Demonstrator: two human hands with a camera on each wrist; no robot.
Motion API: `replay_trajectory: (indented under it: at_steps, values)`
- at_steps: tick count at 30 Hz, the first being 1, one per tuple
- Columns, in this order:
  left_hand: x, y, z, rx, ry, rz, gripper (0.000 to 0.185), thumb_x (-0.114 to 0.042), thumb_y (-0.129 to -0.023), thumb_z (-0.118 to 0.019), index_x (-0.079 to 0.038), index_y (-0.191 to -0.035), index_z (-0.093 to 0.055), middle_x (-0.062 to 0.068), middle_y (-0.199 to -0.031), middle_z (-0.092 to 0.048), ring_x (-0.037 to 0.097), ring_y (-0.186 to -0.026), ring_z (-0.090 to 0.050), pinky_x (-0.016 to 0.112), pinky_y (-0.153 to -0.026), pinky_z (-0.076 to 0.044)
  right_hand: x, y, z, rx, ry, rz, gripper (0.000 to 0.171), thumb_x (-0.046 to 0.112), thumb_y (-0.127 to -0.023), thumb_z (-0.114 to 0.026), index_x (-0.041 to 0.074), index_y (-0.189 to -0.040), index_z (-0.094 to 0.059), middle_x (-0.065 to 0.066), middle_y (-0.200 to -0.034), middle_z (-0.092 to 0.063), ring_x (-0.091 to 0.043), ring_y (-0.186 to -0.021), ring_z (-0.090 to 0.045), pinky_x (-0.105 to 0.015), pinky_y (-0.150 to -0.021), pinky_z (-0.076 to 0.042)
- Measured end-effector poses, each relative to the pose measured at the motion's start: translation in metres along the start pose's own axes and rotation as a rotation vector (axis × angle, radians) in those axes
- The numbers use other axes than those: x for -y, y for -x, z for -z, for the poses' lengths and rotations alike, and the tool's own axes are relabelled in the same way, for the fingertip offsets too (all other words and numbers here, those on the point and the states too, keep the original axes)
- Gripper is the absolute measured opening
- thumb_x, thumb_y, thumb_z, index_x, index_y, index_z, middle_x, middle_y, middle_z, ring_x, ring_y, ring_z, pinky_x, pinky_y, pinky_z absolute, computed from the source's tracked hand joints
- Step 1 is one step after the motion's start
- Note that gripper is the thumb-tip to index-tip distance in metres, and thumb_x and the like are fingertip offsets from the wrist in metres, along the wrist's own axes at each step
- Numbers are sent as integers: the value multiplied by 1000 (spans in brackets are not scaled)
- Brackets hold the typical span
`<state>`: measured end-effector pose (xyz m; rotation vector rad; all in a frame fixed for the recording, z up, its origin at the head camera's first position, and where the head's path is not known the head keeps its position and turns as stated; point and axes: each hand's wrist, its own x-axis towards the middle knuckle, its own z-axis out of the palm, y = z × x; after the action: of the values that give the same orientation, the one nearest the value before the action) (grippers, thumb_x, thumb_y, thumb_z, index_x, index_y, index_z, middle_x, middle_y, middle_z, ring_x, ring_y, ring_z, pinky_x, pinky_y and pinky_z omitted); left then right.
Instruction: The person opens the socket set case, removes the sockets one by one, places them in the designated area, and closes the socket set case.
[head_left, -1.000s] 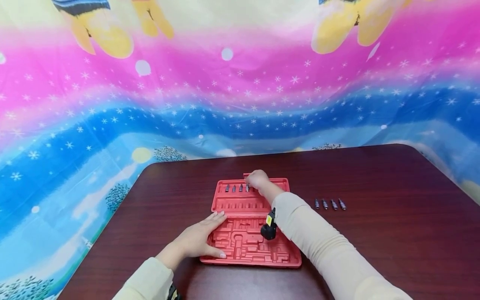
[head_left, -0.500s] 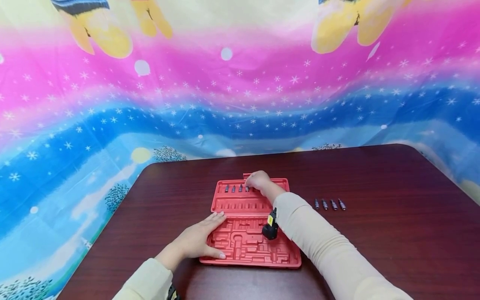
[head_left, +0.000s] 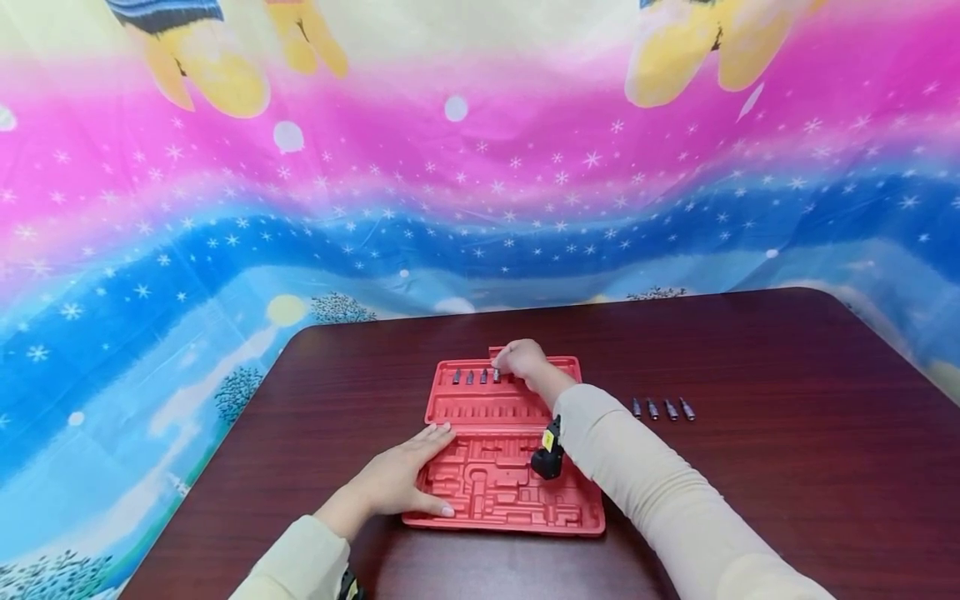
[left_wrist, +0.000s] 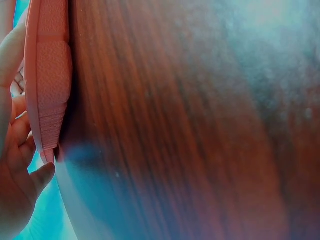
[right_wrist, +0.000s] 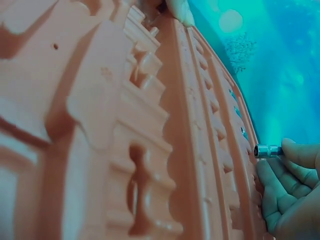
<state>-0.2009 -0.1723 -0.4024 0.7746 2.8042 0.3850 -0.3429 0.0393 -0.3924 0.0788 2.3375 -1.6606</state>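
A metal bit is sitting in the right hand's grip, the thumb and fingers pinching it at the upper row of slots of the open red plastic case. In the right wrist view its bright round end is pointing away from the fingertips, while the rest is hiding behind the thumb. Three more bits are lying in that same row, just left of the pinched one in the head view and evenly spaced.

The case is lying flat on the dark wood-grain tabletop, its slotted half resting on the far side and its half of moulded recesses facing the person on the near side. A small red latch is sticking out from the far edge, just behind the right hand.

The left hand is resting against the case's left side, its grip loose, the fingers lying along the edge and the thumb touching the near corner. To the right of the case and apart from it, four loose bits are lying side by side. A black wrist camera is hanging from the right cuff, and behind the tabletop a pink and blue snowflake-printed backdrop is hanging.
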Motion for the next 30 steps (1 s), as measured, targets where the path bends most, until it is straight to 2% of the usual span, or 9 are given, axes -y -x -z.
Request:
replay_trajectory:
  at_steps: [5, 12, 23, 30]
  values:
    - [0, 1, -1, -1, 8, 1, 101, -71, -57, -55, -18, -137, -25, -1, -141, -21, 16, -128, -14, 41, -94, -30, 0, 3, 4, 19, -64, -9, 8, 6, -82, -55, 0, -85, -61, -11, -85, -62, -19, -77, -59, -30, -66, -44]
    - [0, 0, 1, 11, 11, -7, 101, -70, -58, -56, -18, -138, -24, 0, -141, -20, 16, -128, -14, 41, -95, -29, 2, 14, 11, 96, -69, 13, 12, 9, -85, -54, -1, -90, -58, -12, -86, -60, -21, -79, -59, -34, -74, -46]
    - [0, -2, 5, 6, 8, -5, 101, -68, -58, -58, -17, -138, -24, 0, -141, -20, 15, -128, -14, 40, -96, -28, 5, 31, 31, 106, -104, 12, 20, 9, -86, -51, -5, -100, -54, -11, -82, -58, -25, -79, -60, -36, -74, -47]
    - [0, 1, 5, 5, 4, -8, 101, -68, -58, -58, -16, -138, -24, 0, -141, -20, 16, -128, -14, 39, -96, -27, 1, 41, 42, 114, -126, 38, 17, 8, -85, -51, -6, -96, -53, -9, -77, -59, -22, -75, -60, -39, -75, -46]
